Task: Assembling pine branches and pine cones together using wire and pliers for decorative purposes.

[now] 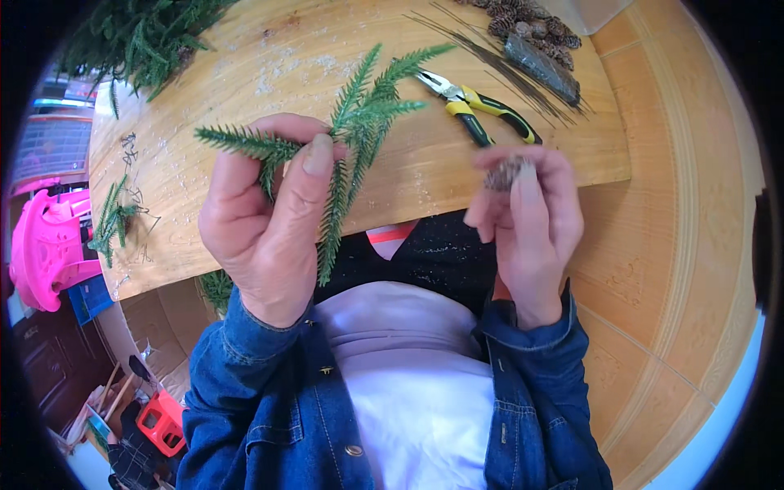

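Note:
Between the thumb and fingers of my left hand (273, 208) is pinched a green artificial pine sprig (359, 122), its several needled branches fanning out above the table's near edge. My right hand (535, 220), a little blurred, grips a small brown pine cone (505, 173) between thumb and fingertips. The two hands are apart, and the cone does not touch the sprig. Beyond my right hand a pair of pliers (482, 106) with black and yellow handles lies on the wooden table (229, 106).
A pile of green pine sprigs (151, 41) sits at the far left, with a few small pieces (114, 216) nearer. Thin wires (523, 73), a dark wrapped bundle (543, 69) and several pine cones (531, 24) lie at the far right. A pink plastic chair (49, 241) stands left of the table.

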The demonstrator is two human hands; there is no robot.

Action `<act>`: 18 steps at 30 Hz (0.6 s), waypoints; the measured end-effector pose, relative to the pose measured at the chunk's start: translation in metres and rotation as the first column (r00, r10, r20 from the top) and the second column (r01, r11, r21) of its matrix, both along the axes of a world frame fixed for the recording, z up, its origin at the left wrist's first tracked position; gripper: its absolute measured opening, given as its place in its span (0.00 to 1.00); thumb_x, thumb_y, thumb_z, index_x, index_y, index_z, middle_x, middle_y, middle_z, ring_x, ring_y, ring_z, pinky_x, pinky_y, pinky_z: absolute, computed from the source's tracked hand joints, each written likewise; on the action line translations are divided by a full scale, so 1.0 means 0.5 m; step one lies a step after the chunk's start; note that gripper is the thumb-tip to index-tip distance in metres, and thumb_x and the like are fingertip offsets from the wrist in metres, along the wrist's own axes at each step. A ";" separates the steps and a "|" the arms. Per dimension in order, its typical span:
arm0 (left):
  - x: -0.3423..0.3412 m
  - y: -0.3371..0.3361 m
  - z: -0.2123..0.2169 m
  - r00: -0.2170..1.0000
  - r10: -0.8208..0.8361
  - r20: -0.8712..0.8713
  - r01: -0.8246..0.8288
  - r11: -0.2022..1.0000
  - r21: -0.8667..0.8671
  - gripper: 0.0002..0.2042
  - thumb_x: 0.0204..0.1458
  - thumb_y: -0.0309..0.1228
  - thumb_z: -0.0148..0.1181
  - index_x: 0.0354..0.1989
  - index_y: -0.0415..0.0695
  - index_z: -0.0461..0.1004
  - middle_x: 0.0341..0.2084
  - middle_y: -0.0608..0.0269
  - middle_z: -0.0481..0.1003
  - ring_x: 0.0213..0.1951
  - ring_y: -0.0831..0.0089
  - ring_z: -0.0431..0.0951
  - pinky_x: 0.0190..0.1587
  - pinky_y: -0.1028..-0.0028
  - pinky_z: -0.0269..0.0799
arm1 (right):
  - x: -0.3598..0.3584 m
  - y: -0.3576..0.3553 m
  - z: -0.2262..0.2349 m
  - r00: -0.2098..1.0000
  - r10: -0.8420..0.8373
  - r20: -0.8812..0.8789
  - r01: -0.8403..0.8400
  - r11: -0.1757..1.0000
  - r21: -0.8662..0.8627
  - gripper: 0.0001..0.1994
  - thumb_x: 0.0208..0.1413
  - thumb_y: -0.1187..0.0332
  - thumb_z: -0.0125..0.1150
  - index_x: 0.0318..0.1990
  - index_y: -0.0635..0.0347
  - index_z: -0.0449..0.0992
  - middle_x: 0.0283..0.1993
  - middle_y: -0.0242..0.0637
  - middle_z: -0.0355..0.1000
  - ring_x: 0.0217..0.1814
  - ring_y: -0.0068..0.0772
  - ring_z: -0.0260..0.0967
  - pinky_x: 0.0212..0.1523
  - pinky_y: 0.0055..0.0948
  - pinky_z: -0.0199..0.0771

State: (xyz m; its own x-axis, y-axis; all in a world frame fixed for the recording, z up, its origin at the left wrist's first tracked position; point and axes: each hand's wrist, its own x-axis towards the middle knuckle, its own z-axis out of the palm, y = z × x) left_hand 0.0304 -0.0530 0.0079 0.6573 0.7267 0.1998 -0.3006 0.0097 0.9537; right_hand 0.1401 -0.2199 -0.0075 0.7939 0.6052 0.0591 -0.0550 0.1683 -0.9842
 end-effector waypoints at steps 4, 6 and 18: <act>-0.008 -0.001 -0.004 0.999 0.029 -0.019 -0.025 0.980 0.200 0.06 0.55 0.20 0.56 0.40 0.33 0.70 0.34 0.61 0.73 0.36 0.80 0.71 0.41 0.83 0.66 | -0.023 -0.009 -0.008 0.903 0.154 0.401 -0.155 0.987 -0.031 0.12 0.60 0.73 0.51 0.48 0.69 0.62 0.43 0.45 0.70 0.32 0.22 0.69 0.30 0.18 0.70; -0.013 -0.002 -0.004 1.000 0.012 -0.012 -0.009 0.965 0.261 0.06 0.54 0.19 0.57 0.40 0.33 0.71 0.34 0.61 0.73 0.37 0.80 0.71 0.40 0.83 0.66 | -0.031 0.005 -0.008 0.880 0.198 0.431 -0.192 0.980 -0.059 0.12 0.59 0.75 0.53 0.48 0.69 0.62 0.42 0.44 0.69 0.33 0.22 0.69 0.31 0.17 0.69; -0.020 -0.017 0.017 0.998 -0.065 0.005 0.065 0.993 -0.095 0.09 0.57 0.23 0.54 0.45 0.35 0.68 0.32 0.61 0.73 0.34 0.77 0.74 0.41 0.80 0.69 | -0.040 0.036 -0.003 0.875 0.345 0.338 -0.294 0.936 -0.195 0.14 0.56 0.77 0.58 0.47 0.67 0.64 0.40 0.35 0.68 0.37 0.15 0.65 0.37 0.15 0.66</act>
State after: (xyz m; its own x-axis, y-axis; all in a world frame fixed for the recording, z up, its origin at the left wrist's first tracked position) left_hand 0.0204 -0.0613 0.0163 0.7035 0.6982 0.1326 -0.2977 0.1201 0.9471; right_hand 0.1200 -0.2021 -0.0092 0.4943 0.8448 0.2050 0.2798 0.0686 -0.9576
